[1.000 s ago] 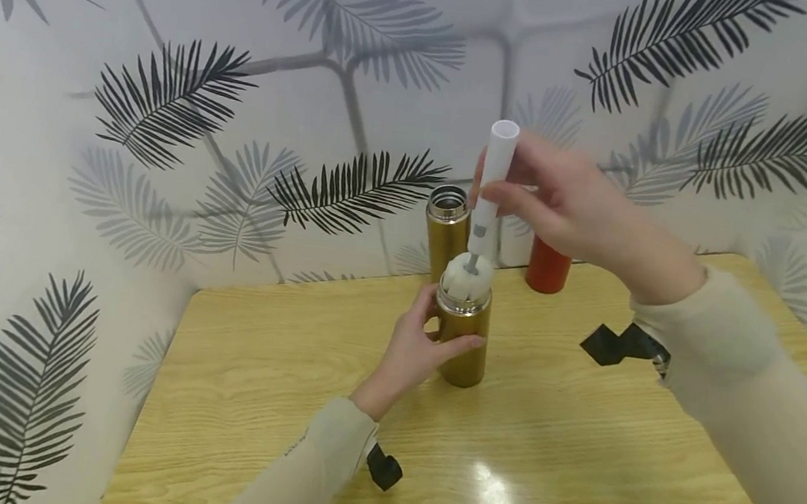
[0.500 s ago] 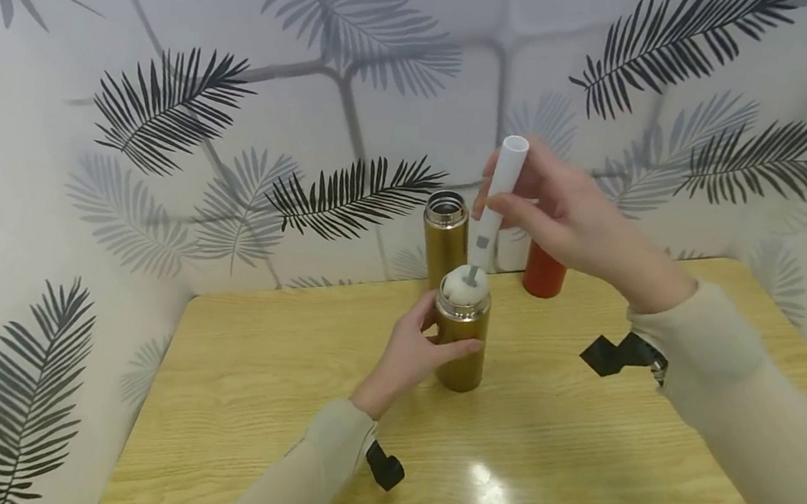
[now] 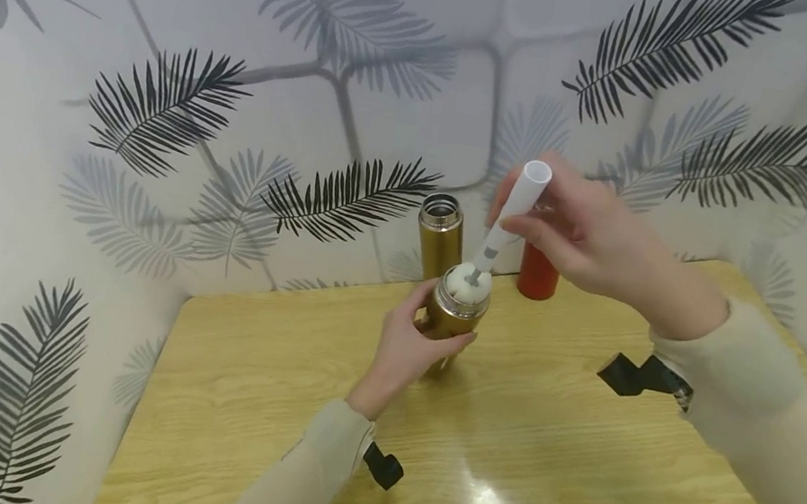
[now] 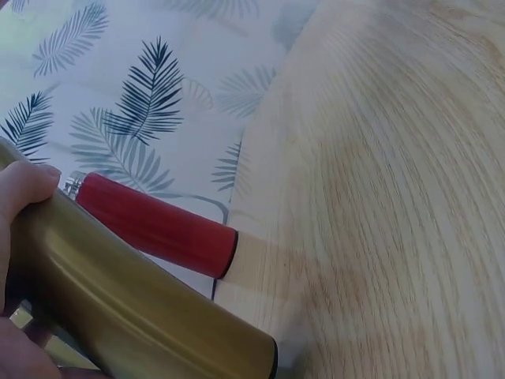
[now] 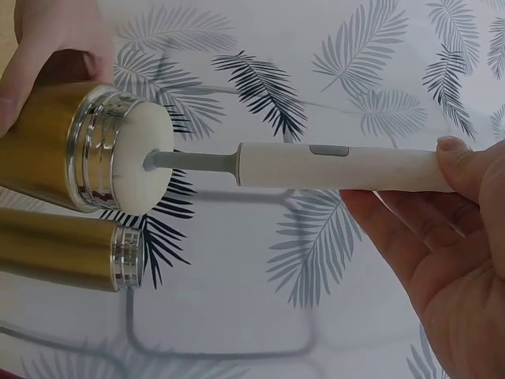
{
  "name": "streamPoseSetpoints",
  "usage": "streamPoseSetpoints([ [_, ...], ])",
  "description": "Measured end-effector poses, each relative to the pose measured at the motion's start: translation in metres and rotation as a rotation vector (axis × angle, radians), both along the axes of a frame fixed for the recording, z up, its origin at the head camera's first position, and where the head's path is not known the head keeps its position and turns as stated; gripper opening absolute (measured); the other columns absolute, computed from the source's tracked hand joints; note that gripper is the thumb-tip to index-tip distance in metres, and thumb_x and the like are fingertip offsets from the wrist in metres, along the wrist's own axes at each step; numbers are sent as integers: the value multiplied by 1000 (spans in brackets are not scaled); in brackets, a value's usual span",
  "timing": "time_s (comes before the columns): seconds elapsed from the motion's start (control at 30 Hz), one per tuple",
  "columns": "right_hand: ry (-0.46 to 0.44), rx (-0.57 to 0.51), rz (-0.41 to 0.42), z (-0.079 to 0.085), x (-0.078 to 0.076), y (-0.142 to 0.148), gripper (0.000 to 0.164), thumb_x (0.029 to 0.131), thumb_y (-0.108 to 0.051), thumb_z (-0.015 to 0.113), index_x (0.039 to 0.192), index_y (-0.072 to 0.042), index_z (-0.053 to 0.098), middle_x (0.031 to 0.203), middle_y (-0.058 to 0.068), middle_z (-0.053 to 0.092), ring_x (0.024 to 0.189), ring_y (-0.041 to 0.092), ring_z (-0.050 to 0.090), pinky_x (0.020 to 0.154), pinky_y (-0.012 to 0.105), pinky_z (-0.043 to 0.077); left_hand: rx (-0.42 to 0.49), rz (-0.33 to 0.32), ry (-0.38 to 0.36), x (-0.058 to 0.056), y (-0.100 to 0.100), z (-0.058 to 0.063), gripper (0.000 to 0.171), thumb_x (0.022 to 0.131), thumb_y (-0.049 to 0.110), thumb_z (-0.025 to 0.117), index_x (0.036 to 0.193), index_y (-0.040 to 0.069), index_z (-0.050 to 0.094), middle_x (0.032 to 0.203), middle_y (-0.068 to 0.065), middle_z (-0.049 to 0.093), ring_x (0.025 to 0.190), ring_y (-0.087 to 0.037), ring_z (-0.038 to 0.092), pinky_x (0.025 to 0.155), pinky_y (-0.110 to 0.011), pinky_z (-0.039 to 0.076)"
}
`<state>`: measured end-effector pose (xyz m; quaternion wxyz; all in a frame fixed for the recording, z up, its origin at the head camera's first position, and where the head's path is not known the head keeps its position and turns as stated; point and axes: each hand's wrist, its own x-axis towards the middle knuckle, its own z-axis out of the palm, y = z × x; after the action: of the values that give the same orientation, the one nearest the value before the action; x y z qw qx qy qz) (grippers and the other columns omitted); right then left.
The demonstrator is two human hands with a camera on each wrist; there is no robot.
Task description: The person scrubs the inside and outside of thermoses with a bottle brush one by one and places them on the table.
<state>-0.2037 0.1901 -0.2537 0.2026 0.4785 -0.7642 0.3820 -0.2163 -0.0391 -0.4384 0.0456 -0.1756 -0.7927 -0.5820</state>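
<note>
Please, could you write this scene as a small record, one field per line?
Left hand: grips the front gold bottle
Right hand: holds the white-handled brush
Sponge head: in the front gold bottle's mouth, partly showing
Second gold bottle: open, standing behind the first
Red bottle: near the far edge of the table
Backdrop: leaf-patterned wall

A wood-grain table (image 3: 234,399) seen from afar

From my end, I see yellowish wood with a rounded back-left corner. The red bottle (image 3: 538,274) stands on it near the far edge; I find the rear gold bottle (image 3: 438,248) there too, its base hidden. The front gold bottle (image 3: 457,323) tilts; I can't tell whether its base touches.
</note>
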Motion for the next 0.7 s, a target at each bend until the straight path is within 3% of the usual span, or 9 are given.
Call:
streamPoseSetpoints([
  [0.27, -15, -18, 51, -16, -2, 1, 31, 91, 19, 65, 116, 9, 52, 108, 11, 65, 101, 14, 67, 95, 21, 55, -56, 21, 68, 3, -4, -2, 67, 75, 14, 94, 134, 16, 63, 129, -4, 69, 120, -19, 62, 97, -46, 56],
  [0.6, -18, -39, 80, -30, -5, 4, 30, 87, 23, 65, 110, 7, 53, 108, 12, 65, 103, 15, 68, 94, 25, 57, -74, 17, 80, 3, -1, -2, 69, 75, 15, 94, 136, 17, 63, 130, -2, 69, 120, -19, 62, 100, -48, 55],
  [0.7, -2, -43, 96, -40, -8, 2, 18, 97, 10, 64, 112, 7, 55, 107, 13, 66, 101, 15, 67, 93, 22, 56, -69, 12, 96, 3, -1, 3, 69, 75, 16, 94, 136, 17, 62, 128, -1, 70, 116, -19, 63, 96, -46, 56],
])
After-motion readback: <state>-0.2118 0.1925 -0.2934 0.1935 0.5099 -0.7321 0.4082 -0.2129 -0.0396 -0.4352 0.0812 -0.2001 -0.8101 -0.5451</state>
